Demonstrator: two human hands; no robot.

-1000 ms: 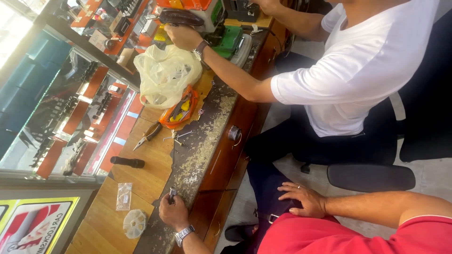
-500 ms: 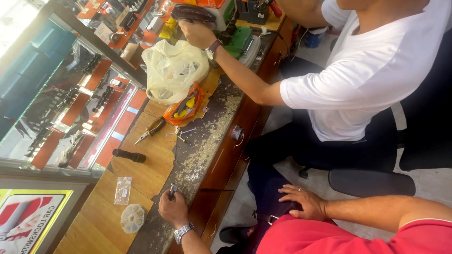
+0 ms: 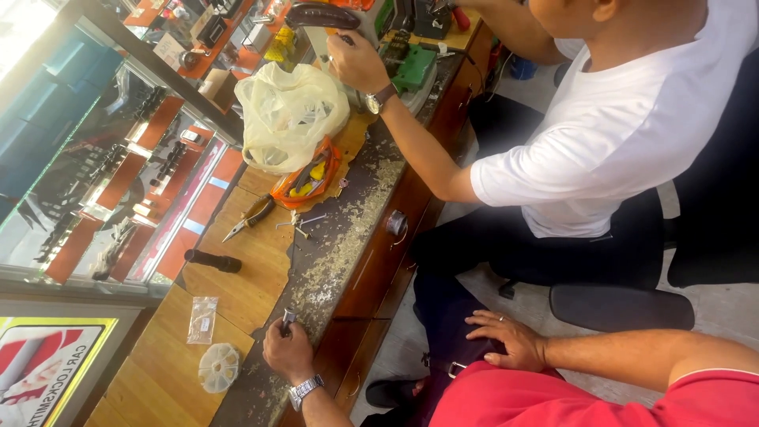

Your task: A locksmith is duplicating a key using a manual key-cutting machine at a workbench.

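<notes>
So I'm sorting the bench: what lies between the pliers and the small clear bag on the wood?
In the head view, a black cylinder-shaped handle lies on the wood between the pliers and the small clear bag.

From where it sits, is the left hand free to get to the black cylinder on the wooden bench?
Probably yes: the left hand grips a small metal piece, but only bare wood separates it from the black cylinder.

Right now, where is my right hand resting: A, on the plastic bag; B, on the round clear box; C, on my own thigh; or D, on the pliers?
C: the right hand lies flat on the dark-trousered thigh, off the workbench.
</notes>
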